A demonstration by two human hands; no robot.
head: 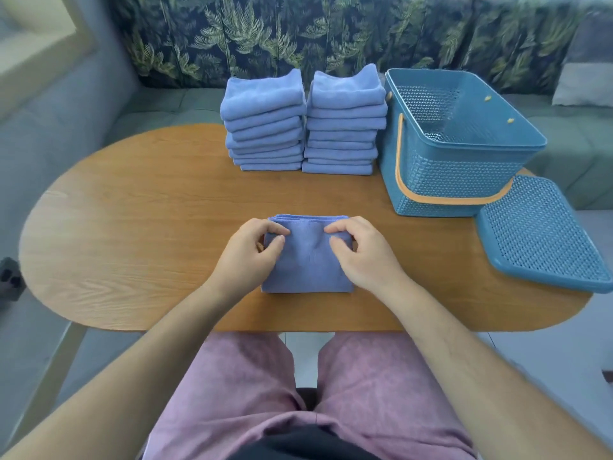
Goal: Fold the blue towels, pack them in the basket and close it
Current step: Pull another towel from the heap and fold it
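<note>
A folded blue towel (306, 263) lies flat on the wooden table in front of me. My left hand (252, 250) pinches its left side near the far edge, and my right hand (360, 252) pinches its right side the same way. Two stacks of folded blue towels stand at the back: the left stack (265, 124) and the right stack (345, 122). To their right stands the blue basket (454, 180), open, with nothing inside and its orange handle hanging down the front. Its blue lid (544, 234) lies flat on the table's right end.
The oval wooden table (132, 227) has bare surface to the left of the towel. A sofa with a leaf-patterned cover (298, 34) runs behind the table. The lid overhangs the table's right edge.
</note>
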